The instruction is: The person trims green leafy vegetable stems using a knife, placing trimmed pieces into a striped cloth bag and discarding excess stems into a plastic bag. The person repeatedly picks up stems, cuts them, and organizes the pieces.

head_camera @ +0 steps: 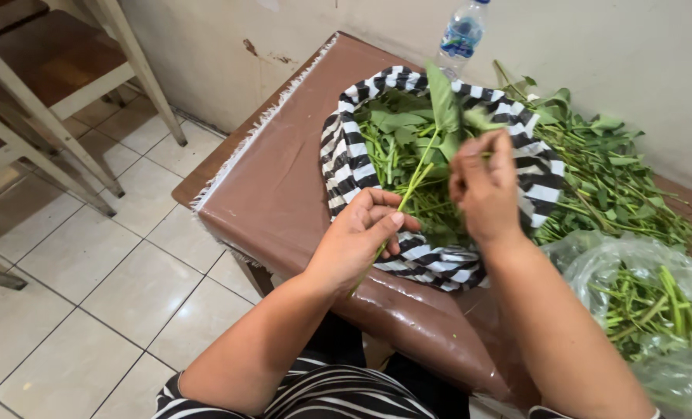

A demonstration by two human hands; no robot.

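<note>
Left hand [361,233] pinches a leafy stalk [419,167] over the striped bag [346,147]; right hand [485,186] nips its leaf; picked leaves fill bag, stripped stems [645,306] bagged, big unpicked pile [617,178] remains.

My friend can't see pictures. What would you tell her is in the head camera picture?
A person's left hand grips a long green leafy stalk while the right hand pinches its leaves, above a black-and-white striped bag full of greens. The bag sits on a brown covered table, with a pile of leafy stems, a clear plastic bag of cut stems and a clear plastic water bottle nearby.
</note>
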